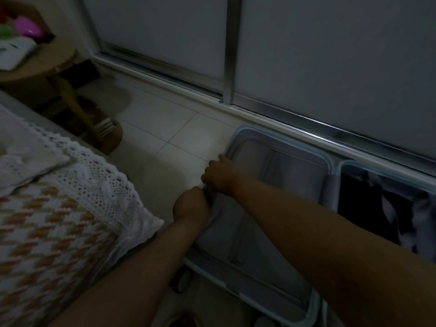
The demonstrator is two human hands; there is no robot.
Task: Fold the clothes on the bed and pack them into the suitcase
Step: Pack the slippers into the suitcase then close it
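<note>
**Head view: both hands at the suitcase's left edge**

Left hand fisted on a bunch of grey lining at the near-left rim. Right hand just beyond it, fingers curled over the same edge; actual pinch unclear, dim and blurred. Suitcase lies open on the tiled floor against the sliding doors. Right half holds dark clothes. Bed with crochet cover sits left, just beside.
</note>
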